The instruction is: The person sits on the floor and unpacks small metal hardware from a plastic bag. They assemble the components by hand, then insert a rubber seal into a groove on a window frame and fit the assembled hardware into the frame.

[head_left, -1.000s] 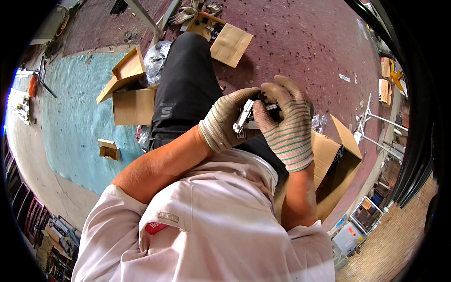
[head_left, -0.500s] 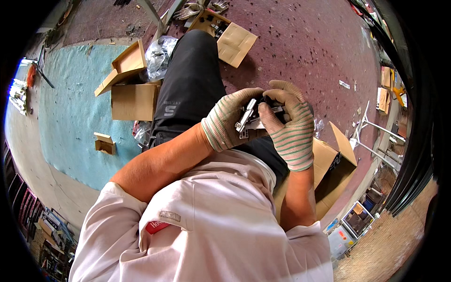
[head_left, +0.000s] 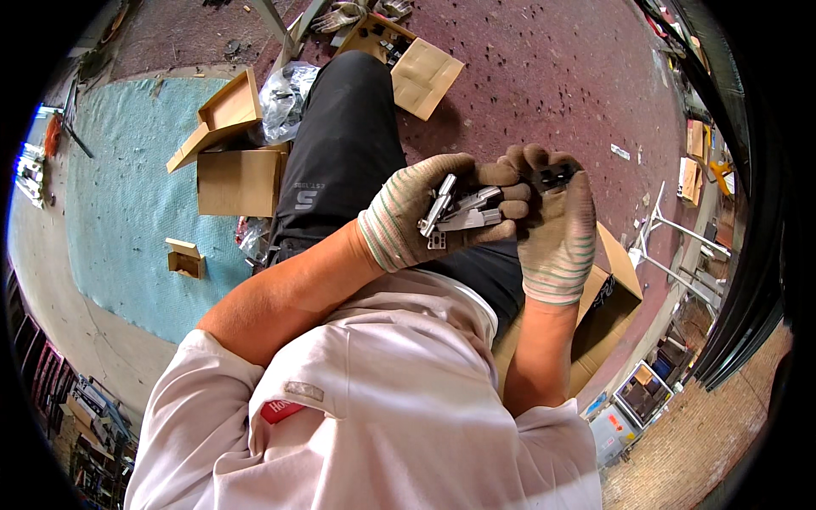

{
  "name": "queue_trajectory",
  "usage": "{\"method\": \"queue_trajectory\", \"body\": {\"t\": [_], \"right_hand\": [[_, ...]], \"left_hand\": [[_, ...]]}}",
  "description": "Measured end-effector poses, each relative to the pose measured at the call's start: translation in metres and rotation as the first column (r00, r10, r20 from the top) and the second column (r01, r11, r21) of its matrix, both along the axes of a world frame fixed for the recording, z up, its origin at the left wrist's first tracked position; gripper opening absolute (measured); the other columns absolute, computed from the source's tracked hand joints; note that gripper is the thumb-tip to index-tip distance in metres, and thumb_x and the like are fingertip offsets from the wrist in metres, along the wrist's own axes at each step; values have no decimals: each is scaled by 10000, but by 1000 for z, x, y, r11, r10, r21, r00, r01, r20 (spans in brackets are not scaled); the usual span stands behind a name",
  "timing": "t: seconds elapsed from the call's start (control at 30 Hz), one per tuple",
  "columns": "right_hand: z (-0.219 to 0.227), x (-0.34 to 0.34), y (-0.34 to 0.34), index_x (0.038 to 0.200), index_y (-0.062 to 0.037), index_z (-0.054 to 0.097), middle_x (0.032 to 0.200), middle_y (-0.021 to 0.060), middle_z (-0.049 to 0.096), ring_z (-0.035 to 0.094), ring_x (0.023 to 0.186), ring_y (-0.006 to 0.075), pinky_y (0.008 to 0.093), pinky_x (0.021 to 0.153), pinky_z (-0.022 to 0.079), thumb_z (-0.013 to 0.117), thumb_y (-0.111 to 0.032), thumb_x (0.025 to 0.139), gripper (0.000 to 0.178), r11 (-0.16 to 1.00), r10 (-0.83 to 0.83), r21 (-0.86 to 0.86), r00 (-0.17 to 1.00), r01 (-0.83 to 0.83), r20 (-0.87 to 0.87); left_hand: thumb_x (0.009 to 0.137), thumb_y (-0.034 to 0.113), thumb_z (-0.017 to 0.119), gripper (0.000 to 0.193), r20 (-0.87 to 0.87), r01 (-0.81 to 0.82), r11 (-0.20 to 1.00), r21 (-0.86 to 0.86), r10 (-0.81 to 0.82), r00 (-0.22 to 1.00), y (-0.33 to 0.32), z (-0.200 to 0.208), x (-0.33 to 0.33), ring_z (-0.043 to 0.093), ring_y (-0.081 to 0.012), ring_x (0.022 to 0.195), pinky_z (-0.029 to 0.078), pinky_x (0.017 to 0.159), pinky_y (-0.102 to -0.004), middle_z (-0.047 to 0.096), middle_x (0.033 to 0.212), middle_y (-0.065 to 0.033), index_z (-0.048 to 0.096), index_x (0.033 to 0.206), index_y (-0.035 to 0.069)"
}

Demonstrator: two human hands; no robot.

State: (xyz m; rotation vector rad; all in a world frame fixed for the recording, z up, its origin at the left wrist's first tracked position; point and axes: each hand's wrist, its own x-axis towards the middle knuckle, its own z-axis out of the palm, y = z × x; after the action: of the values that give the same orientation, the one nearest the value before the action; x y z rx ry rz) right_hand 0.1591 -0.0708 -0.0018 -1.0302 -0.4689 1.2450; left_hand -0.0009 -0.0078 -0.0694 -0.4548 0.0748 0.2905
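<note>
You've got red floor (head_left: 578, 102) ahead and to the right, blue mat (head_left: 127, 212) on the left. Big carton (head_left: 625, 274) sits by your right forearm; your black-trousered leg (head_left: 344, 144) stretches ahead. Another carton (head_left: 236, 184) is left of that leg, a flapped box (head_left: 427, 78) with dark bits in it is past the knee, and a clear bag (head_left: 285, 102) lies just left of the leg.

Left hand (head_left: 433, 208): gloved, palm up, cupped, cradling loose metal parts (head_left: 467, 220), fingers pointing right. Right hand (head_left: 552, 217): gloved, palm turned up toward you, fingers bent in over small black parts (head_left: 557, 176), which it grasps near the fingertips. Hands are side by side; left fingertips come right up to the right hand, can't tell if they touch.

Key relation: black parts lie right of the metal parts and slightly farther from your body. Of the metal parts, one by the left thumb slants steeply up and away from you; the others run roughly crosswise, long axes aimed at the right hand. Left wrist comes in angled, right forearm nearly straight up. Black parts' count and long axis: too small to tell.
</note>
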Motion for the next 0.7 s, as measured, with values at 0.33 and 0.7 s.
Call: {"method": "queue_trajectory", "body": {"t": [0.33, 0.7], "right_hand": [[5, 17, 1, 1166, -11, 603, 928, 53, 571, 571, 887, 217, 434, 901, 498, 518, -284, 1036, 315, 992, -127, -18, 962, 126, -242], [26, -1, -3, 1086, -2, 618, 970, 145, 664, 583, 672, 151, 285, 595, 472, 541, -124, 989, 173, 985, -156, -44, 977, 164, 147]], "left_hand": [[1045, 335, 413, 538, -36, -32, 998, 53, 34, 999, 0, -2, -2, 560, -410, 1252, 479, 1062, -529, 547, 1375, -262, 478, 1382, -80], [1031, 347, 387, 583, -81, -56, 997, 61, 61, 995, 3, 9, 0, 507, -407, 1319, 377, 1143, -536, 494, 1448, -253, 423, 1444, -63]]}}
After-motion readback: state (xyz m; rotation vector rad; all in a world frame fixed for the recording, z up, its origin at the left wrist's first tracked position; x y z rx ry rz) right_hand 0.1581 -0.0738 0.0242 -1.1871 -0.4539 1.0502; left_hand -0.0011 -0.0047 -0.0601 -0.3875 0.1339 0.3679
